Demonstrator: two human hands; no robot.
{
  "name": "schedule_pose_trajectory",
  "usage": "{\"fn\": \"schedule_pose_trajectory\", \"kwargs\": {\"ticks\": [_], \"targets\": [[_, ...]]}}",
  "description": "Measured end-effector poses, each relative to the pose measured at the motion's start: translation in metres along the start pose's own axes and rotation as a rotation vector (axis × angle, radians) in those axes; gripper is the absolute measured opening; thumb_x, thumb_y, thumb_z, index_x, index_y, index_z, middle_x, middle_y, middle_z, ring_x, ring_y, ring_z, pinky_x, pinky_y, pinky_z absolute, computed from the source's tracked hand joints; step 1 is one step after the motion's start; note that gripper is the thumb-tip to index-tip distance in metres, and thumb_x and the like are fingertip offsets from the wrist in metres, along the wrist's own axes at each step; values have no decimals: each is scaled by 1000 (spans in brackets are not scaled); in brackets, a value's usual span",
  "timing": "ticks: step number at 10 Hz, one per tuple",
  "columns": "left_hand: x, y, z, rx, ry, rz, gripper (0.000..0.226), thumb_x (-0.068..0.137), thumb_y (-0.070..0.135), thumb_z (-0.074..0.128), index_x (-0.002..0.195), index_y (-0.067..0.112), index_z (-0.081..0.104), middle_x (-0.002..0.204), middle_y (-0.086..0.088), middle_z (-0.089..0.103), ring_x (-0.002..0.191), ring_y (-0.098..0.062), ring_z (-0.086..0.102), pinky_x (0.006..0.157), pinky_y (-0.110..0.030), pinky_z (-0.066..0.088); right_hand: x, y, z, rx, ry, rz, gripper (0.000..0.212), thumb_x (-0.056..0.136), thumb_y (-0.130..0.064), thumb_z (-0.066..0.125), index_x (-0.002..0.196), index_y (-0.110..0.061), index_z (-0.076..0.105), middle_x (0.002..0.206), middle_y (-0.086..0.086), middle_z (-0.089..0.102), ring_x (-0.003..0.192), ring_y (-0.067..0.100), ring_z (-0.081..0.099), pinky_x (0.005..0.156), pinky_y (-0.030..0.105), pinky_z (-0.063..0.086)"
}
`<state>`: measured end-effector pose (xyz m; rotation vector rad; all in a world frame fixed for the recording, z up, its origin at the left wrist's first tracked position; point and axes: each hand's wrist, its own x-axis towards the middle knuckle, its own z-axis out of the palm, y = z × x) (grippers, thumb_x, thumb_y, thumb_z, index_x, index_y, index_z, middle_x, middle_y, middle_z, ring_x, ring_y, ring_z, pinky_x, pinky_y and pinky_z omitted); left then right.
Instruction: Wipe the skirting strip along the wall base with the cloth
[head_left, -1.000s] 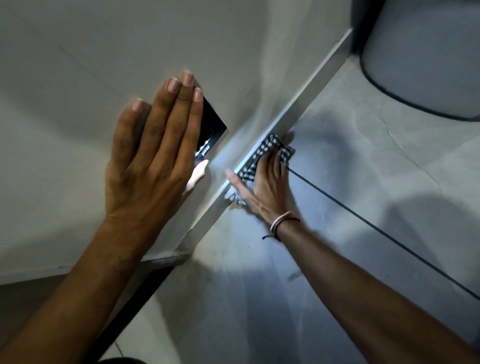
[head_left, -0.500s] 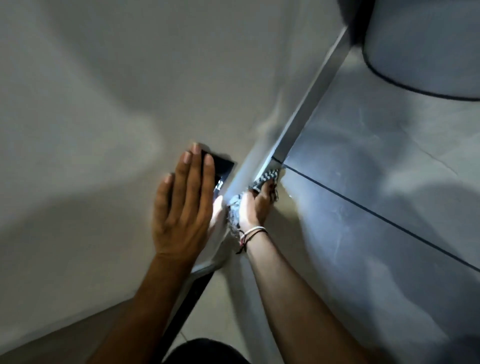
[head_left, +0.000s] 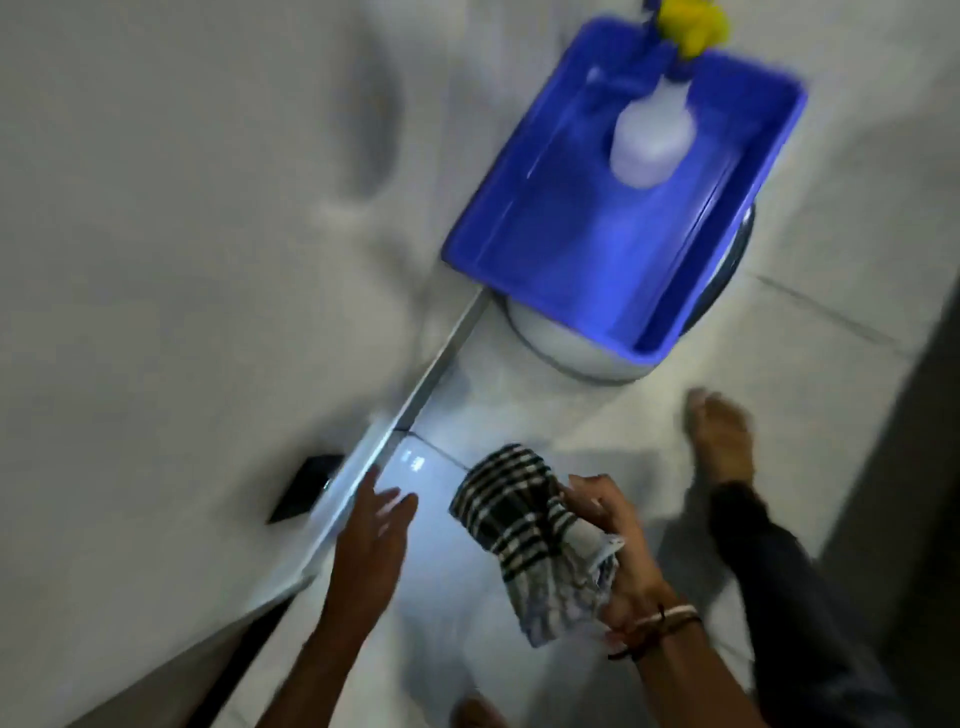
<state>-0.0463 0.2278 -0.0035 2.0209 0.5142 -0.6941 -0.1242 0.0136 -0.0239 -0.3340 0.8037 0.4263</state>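
Bunched in the right hand (head_left: 618, 551), the checked cloth (head_left: 524, 530) hangs off the floor. Left hand (head_left: 371, 535) is spread open, holding nothing. Skirting strip (head_left: 363, 478) runs just past that hand. Loose cloth could slip and fall. One cloth, one blue tray (head_left: 519, 218), one spray bottle (head_left: 652, 135).

My right hand (head_left: 618, 551) grips the checked cloth (head_left: 524, 525), bunched, clear of the wall. My left hand (head_left: 369, 540) hangs with fingers spread, holding nothing, just beside the skirting (head_left: 363, 483). A dark phone (head_left: 306, 488) leans on the wall by the strip, its light bright on the floor (head_left: 519, 415). Further along, a blue tray (head_left: 597, 260) sits on a round white thing (head_left: 556, 343); a white spray bottle (head_left: 652, 135) lies in the tray. My bare foot (head_left: 722, 431) is on the tiles. Frame blurred.
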Motion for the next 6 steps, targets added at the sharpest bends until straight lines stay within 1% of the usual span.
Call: {"fn": "schedule_pose_trajectory", "kwargs": {"ticks": [1, 2, 3, 4, 5, 6], "targets": [[-4, 89, 34, -511, -376, -375, 46, 79, 54, 70, 112, 25, 82, 105, -6, 83, 95, -23, 79, 75, -36, 64, -30, -98, 38, -202, -92, 90, 57, 50, -30, 97, 100, -8, 83, 102, 13, 83, 95, 27, 80, 79, 34, 65], [5, 148, 68, -542, -400, -236, 25, 86, 22, 78, 110, 23, 84, 96, -3, 83, 79, -15, 78, 68, -30, 66, -22, -178, 56, -425, -97, 200, 27, 79, -25, 75, 100, -8, 81, 102, 7, 83, 100, 21, 78, 93, 32, 61], [25, 191, 99, -545, -184, -217, 36, 96, -6, 70, 130, 7, 71, 106, -12, 77, 81, -18, 74, 77, -32, 62, 4, -243, 55, -621, 121, 312, 37, 93, -30, 58, 113, -3, 72, 106, 16, 76, 100, 30, 71, 104, 43, 52], [55, 221, 123, -531, -17, -218, 42, 96, -13, 68, 136, -2, 64, 115, -21, 70, 86, -26, 70, 73, -31, 59, 29, -285, 54, -858, 323, 228, 42, 90, -39, 70, 115, -7, 74, 103, 14, 76, 92, 28, 69, 76, 38, 58], [80, 236, 139, -470, 62, -182, 47, 96, -17, 67, 141, -6, 60, 134, -29, 66, 108, -34, 65, 86, -43, 61, 51, -304, 57, -888, 372, 127, 41, 94, -30, 70, 127, -6, 67, 123, 17, 73, 108, 32, 67, 73, 37, 57], [74, 235, 147, -223, 126, -99, 57, 94, -12, 73, 147, -5, 56, 146, -26, 61, 128, -40, 62, 111, -48, 52, 51, -312, 62, -971, 359, 171, 41, 95, -31, 70, 127, -7, 63, 127, 16, 67, 122, 37, 61, 89, 45, 54]]}}
